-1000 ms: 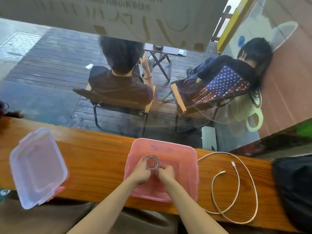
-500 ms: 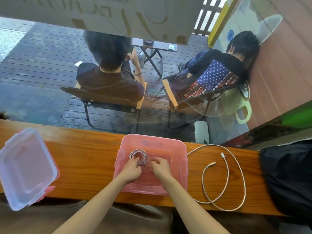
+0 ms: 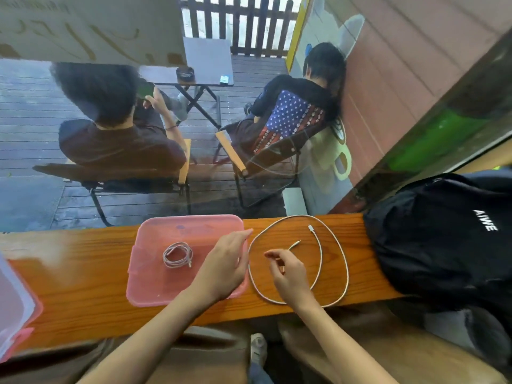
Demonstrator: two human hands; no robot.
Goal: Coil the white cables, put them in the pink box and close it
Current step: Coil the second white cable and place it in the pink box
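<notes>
A coiled white cable [image 3: 177, 254] lies inside the open pink box [image 3: 155, 289] on the wooden counter. To the right of the box a second white cable [image 3: 344, 261] lies loose in a wide loop, its plug ends near the loop's middle. My left hand [image 3: 224, 263] hovers over the box's right edge with fingers apart and nothing in it. My right hand [image 3: 288, 275] is over the loose cable's loop, fingers curled, thumb and forefinger near one cable end; no grip is visible. The box's lid [image 3: 13, 309] lies at the far left, partly out of frame.
A black backpack [image 3: 448, 239] fills the counter's right end, close to the loose cable. Behind the counter [image 3: 83, 275] is a glass pane; beyond it two people sit on chairs on a deck.
Both hands let go of the coiled cable, which now rests in the box, and moved right towards the loose cable. The view has shifted to the right.
</notes>
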